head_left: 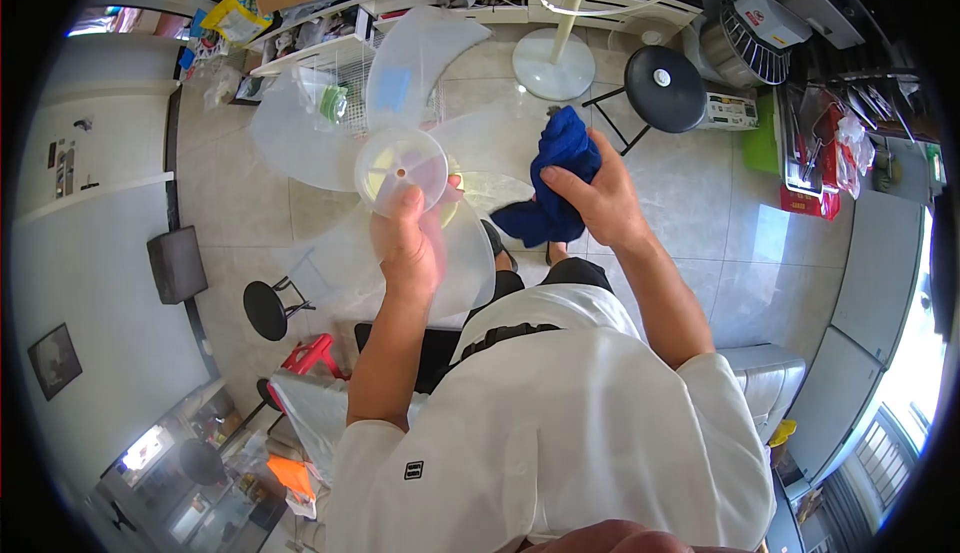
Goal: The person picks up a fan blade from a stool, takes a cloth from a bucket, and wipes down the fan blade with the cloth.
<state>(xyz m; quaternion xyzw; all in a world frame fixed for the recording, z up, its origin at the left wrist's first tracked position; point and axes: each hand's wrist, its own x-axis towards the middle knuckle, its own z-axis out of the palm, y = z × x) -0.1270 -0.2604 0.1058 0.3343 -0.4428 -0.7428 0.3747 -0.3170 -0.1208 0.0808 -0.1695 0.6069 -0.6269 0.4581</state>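
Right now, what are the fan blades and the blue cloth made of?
The fan blades look like smooth, slightly cloudy plastic, because things behind show faintly through. The cloth seems soft, dull fabric, bunching and drooping in the right hand; which fibre, I can't tell.

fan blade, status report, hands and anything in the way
Left hand gripping translucent fan blade near its centre. Right hand holding blue cloth. Nothing visibly blocking either hand.

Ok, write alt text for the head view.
Seen from above, a left hand holds a large translucent fan blade near its centre, while the right hand grips a blue cloth. Beyond, a fan stand and black stool stand on a tiled floor.
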